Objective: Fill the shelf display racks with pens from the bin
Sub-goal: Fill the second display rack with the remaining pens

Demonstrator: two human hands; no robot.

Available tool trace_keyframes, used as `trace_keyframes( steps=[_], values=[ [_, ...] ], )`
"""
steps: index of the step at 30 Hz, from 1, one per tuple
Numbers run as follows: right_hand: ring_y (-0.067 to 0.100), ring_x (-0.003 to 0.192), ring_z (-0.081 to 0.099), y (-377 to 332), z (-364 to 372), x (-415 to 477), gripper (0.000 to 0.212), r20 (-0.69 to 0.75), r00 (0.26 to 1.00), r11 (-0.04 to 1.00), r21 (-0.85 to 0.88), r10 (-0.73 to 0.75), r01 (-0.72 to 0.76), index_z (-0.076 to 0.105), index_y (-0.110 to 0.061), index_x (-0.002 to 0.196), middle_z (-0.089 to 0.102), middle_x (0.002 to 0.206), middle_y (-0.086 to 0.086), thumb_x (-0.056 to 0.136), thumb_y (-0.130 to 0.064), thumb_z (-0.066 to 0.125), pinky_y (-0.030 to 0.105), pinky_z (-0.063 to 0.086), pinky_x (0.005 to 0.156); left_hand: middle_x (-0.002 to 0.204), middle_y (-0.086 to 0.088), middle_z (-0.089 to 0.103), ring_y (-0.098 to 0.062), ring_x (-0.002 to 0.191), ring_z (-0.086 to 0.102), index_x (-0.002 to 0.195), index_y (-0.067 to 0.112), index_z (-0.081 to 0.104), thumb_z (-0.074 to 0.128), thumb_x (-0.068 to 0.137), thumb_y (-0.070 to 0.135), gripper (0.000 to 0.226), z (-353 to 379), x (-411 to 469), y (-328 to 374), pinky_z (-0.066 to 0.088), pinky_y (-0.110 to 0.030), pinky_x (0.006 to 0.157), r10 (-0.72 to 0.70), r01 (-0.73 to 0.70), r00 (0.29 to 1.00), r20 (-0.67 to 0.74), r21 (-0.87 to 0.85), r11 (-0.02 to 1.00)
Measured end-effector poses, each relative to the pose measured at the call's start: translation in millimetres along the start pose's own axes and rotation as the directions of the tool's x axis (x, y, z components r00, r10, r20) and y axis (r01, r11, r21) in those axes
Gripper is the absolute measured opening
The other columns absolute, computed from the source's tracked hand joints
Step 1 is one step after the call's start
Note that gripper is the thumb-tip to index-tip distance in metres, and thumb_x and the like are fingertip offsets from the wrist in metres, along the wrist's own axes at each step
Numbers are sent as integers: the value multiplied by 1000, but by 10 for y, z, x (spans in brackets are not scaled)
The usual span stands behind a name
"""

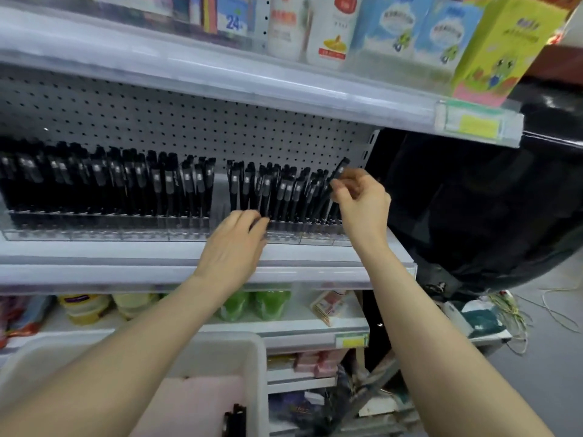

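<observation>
Black pens [284,190] crowd the clear acrylic rack [94,230] mid-frame — the right hand [362,200] pinches one tilted pen [340,170] at its right end, the left hand [233,247] lying flat-fingered against the front. Slotting is under way, I judge; next, ease it upright into a free gap.

Head camera faces the pen shelf [126,267] closely, angled slightly downward.

The pens [284,190] are black plastic, mostly matt, with small shiny labels. The display racks [94,228] are clear, glossy plastic. Behind them the pegboard [189,121] looks like matt, pale-grey painted metal, perforated. The shelf [126,250] has a smooth white finish, with a translucent plastic edge strip [220,275]. The bin [255,373] is smooth white plastic. The cartons [504,48] above are glossy printed card.
</observation>
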State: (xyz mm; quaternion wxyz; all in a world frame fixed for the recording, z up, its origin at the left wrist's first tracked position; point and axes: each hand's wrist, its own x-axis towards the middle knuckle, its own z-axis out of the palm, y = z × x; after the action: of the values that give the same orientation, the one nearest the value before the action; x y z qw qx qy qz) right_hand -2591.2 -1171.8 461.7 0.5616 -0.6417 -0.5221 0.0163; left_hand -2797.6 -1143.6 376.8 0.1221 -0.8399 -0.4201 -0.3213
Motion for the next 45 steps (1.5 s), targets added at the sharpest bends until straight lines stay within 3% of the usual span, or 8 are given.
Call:
trace_keyframes(
  steps=[8, 20, 26, 31, 33, 35, 38, 45],
  values=[
    [21, 90, 65, 215, 251, -97, 24, 125, 991, 980, -198, 40, -14, 68, -10, 111, 74, 94, 4, 95, -25, 60, 32, 51, 82, 120, -10, 58, -28, 109, 51, 125, 4, 60, 63, 91, 18, 37, 88, 0, -27, 51, -42, 92, -8, 8, 1000, 19, 0, 1000],
    [11, 88, 64, 75, 231, -498, 22, 50, 994, 986, -138, 97, -90, 68, -11, 110, 70, 92, -3, 93, -23, 64, 34, 53, 88, 133, -7, 53, -26, 126, 44, 135, 8, 55, 62, 92, 16, 44, -189, -315, -187, 53, -41, 87, 39, -29, 996, 82, -116, 993],
    [10, 84, 65, -253, 453, -1342, 12, 63, 988, 983, -121, 144, -135, 71, -15, 101, 69, 85, -7, 90, -19, 66, 30, 53, 82, 125, -8, 58, -30, 112, 53, 127, 11, 62, 64, 91, 18, 36, -508, -1061, -755, 52, -43, 88, 38, -17, 992, 121, -166, 986],
    [4, 77, 63, -536, 867, -2309, 13, 267, 947, 977, -159, 178, -139, 72, -14, 99, 68, 82, -9, 88, -19, 68, 5, 42, 70, 114, -10, 61, -33, 101, 57, 120, 10, 67, 50, 90, 29, 40, -700, -1849, -1303, 49, -38, 89, 27, 9, 976, 217, -166, 986],
    [4, 73, 62, -653, 1015, -2648, 11, 374, 899, 970, -168, 227, -175, 73, -15, 96, 67, 79, -7, 86, -17, 70, 6, 42, 66, 116, -9, 61, -32, 101, 56, 122, 13, 65, 58, 88, 21, 36, -724, -2099, -1454, 47, -37, 88, 6, 37, 965, 261, -158, 987],
    [8, 74, 63, -769, 1138, -2934, 9, 534, 791, 951, -233, 298, -201, 73, -18, 93, 67, 78, -5, 84, -19, 72, 15, 45, 65, 123, -9, 58, -33, 107, 54, 129, 16, 61, 66, 86, 16, 43, -733, -2256, -1533, 49, -41, 90, -20, 74, 951, 309, -165, 984],
    [11, 83, 65, -893, 1328, -3288, 10, 718, 607, 927, -363, 340, -90, 73, -24, 87, 69, 82, -6, 80, -31, 75, 17, 43, 69, 128, -11, 56, -36, 113, 53, 134, 16, 57, 65, 87, 13, 48, -723, -2317, -1556, 44, -43, 95, -38, 105, 947, 320, -195, 975],
    [20, 80, 55, -915, 1626, -3693, 47, 899, 345, 891, -370, 272, 263, 57, -21, 81, 60, 82, -6, 69, -63, 74, 30, 41, 68, 124, -13, 56, -37, 110, 52, 136, 15, 54, 62, 89, 13, 48, -671, -2320, -1556, 40, -42, 92, -34, 100, 951, 306, -203, 974]
  ],
)
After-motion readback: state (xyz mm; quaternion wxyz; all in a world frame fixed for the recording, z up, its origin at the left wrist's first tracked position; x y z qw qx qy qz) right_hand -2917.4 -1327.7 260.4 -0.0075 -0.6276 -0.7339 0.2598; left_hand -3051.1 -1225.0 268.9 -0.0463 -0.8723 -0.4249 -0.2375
